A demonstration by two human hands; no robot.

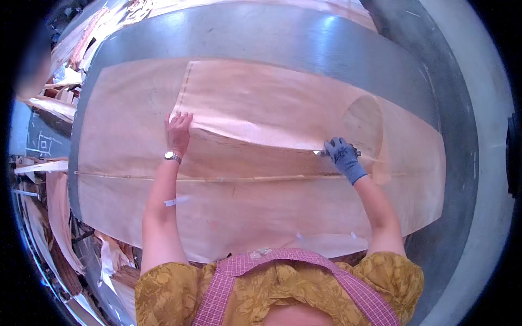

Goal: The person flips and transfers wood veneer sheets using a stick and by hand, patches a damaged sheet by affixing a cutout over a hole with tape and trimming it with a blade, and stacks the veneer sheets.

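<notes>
My bare left hand (178,131) lies with fingers extended at the lower left corner of a thin pale wood veneer piece (261,103). A watch (172,156) is on that wrist. My right hand (341,155), in a grey glove, is closed around a knife (318,153) whose blade points left. The blade is at the lower edge of the veneer piece, which looks slightly raised. Beneath lies a larger veneer sheet (125,206) with a long seam across it. A round patch outline (363,124) shows right of my gloved hand's upper side.
The veneer lies on a smooth grey tabletop (261,32). Torn veneer scraps (60,212) are heaped along the left side. Part of another person (33,68) shows blurred at the upper left. A pale curved surface (462,65) borders the right side.
</notes>
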